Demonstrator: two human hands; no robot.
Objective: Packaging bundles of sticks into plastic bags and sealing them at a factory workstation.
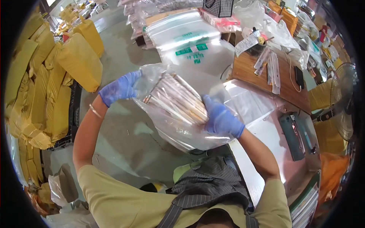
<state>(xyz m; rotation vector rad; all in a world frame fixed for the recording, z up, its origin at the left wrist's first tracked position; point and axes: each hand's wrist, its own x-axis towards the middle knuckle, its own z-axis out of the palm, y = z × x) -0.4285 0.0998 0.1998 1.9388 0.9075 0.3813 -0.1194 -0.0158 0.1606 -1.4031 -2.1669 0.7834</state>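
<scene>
A large clear plastic bag [171, 129] hangs between my hands, in front of my body. In it lies a stack of long, slim, pale packs [176, 98], slanting from upper left to lower right. My left hand [122, 88], in a blue glove, is closed on the bag's upper left edge. The blue-gloved right hand [222, 117] is wrapped round the right side of the bag, against the end of the stack. Whether its fingers are inside or outside the plastic cannot be made out.
Yellow wrapped parcels [45, 87] are piled on the left. Ahead lies a stack of clear plastic sheeting [186, 36]. To the right, a wooden board [243, 70] carries slim packs and a phone [299, 78]. A dark tray [292, 136] and a fan [342, 100] stand farther right.
</scene>
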